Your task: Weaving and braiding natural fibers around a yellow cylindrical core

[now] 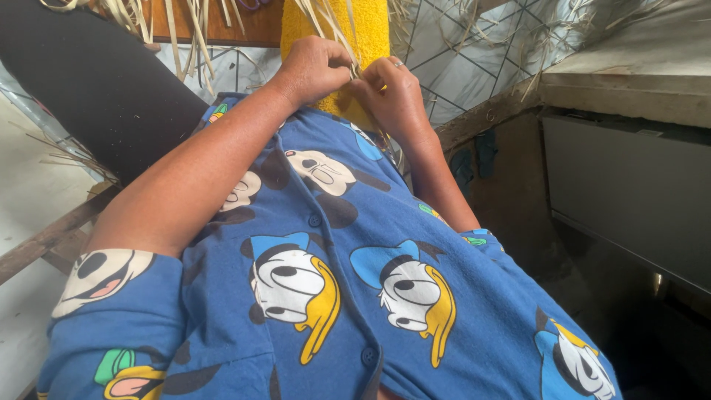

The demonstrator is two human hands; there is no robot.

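Closest to the camera is the blue cartoon-print shirt [333, 296], filling the lower frame, with both bare forearms running up and away from it. Follow them out and the left hand [315, 68] is curled nearly into a fist, fingertips pinching pale straw strands [337, 33] against the yellow cloth roll [355, 30]. The right hand [396, 92], a ring on one finger, is bunched just beside it, fingers folded in, thumb pressing at the same spot; what exactly it grips I cannot tell. My read: keep both pinches tight and close together, so the strand stays taut and flat on the roll. Beyond, loose straw hangs from a wooden edge [244, 26].
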